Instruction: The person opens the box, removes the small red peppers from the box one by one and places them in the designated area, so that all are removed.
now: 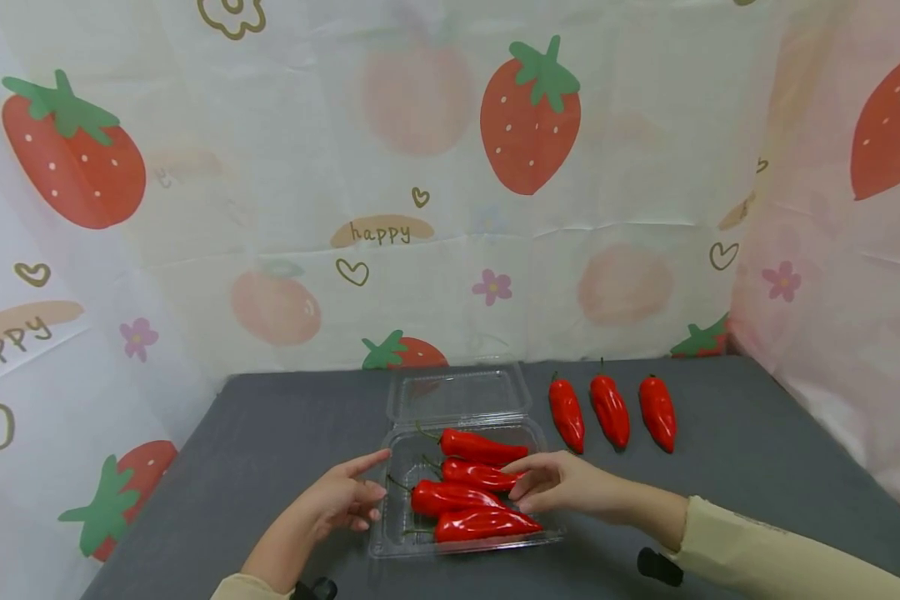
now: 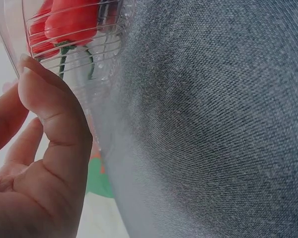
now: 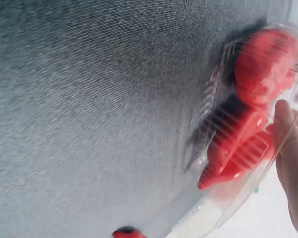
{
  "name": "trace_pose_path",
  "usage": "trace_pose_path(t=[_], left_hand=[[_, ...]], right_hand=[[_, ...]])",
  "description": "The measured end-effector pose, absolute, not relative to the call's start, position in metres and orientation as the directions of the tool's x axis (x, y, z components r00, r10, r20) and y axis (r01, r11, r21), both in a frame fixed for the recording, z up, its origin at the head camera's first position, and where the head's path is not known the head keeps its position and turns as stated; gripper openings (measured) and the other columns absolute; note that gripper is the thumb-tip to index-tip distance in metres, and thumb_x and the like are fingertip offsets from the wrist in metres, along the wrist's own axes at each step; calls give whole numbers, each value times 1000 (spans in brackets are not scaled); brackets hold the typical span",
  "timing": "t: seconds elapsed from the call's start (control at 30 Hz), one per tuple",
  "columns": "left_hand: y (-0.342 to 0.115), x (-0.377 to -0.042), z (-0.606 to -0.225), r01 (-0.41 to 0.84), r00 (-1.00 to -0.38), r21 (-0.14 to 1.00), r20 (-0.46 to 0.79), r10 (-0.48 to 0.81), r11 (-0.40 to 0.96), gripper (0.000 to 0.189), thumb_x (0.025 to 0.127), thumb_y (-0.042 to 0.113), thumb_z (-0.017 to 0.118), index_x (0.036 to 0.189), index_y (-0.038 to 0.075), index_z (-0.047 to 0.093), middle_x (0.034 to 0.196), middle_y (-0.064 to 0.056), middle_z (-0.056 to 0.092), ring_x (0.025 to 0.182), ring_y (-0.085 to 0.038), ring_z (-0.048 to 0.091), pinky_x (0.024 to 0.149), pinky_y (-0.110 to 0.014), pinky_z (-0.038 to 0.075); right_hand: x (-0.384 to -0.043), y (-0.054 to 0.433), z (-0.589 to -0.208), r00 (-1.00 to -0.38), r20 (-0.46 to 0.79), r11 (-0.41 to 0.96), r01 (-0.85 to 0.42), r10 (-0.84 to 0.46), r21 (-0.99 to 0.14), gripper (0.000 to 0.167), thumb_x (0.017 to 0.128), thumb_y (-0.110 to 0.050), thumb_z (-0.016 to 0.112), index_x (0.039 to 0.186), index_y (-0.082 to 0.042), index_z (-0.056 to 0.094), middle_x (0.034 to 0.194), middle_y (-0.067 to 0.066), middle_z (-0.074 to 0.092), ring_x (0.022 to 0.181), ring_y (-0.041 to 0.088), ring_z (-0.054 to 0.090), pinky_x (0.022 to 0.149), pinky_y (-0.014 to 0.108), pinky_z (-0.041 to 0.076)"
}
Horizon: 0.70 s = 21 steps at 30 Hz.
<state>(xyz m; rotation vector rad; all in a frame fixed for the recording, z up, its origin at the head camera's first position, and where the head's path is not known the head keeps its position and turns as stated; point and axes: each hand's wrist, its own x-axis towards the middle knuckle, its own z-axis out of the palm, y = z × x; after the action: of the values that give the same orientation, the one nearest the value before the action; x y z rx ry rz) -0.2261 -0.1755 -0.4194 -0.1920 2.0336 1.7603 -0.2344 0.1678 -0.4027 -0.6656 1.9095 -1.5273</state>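
Note:
Several glossy red peppers with green stems lie side by side in a clear plastic clamshell box [image 1: 412, 546], among them a front pepper [image 1: 487, 525] and a back pepper [image 1: 480, 447]. The box's lid [image 1: 457, 396] is folded back behind it. At the left rim, my left hand [image 1: 337, 496] has its index finger extended along the edge and holds no pepper. My right hand [image 1: 562, 487] reaches over the right side, fingertips right at the tip of the second pepper from the back [image 1: 472, 475]. Its thumb and index finger stand apart. The right wrist view shows the thumb [image 3: 284, 119] overlapping the box wall.
Three more red peppers stand in a row on the dark grey table [image 1: 292, 425], right of the lid: one on the left [image 1: 567, 414], one in the middle [image 1: 610, 411] and one on the right [image 1: 657, 413]. A strawberry-print curtain [image 1: 300, 167] surrounds the table's back and sides.

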Motion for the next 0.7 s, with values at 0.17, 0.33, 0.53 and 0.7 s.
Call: trace_pose_path(t=[0.17,0.33,0.53,0.7], left_hand=[[-175,-227,-419,-385,-891,905,-416,184,181,62,95,-3,53,152,3,29,74,-3,53,56,-11,55,50,-21,46],[-175,-227,-419,-385,-889,906,-415,193,175,62,95,-4,52,152,2,28,73,-2,53,56,-11,55,49,-21,46],[-176,-228,-418,-384,-885,907,-414,211,171,63,95,-4,52,152,2,26,73,-2,54,56,-10,56,50,-21,46],[-176,-227,-418,-389,-887,905,-419,195,172,63,95,-4,52,152,2,27,72,-2,54,56,-10,56,49,-20,46]], right_hand=[[-234,157,-405,-681,-162,261,-44,-714,-964,49,90,-4,66,134,10,49,113,16,63,105,27,60,88,36,52],[-234,147,-407,-687,-191,337,-83,-701,-938,49,88,-4,68,134,6,52,112,9,62,104,24,58,89,38,51],[-234,138,-409,-688,-208,380,-106,-696,-919,47,88,-4,68,133,5,54,108,7,62,103,24,56,87,39,51],[-235,132,-413,-697,-223,410,-111,-681,-905,45,88,-4,69,131,3,57,105,6,61,100,22,56,88,41,51]])
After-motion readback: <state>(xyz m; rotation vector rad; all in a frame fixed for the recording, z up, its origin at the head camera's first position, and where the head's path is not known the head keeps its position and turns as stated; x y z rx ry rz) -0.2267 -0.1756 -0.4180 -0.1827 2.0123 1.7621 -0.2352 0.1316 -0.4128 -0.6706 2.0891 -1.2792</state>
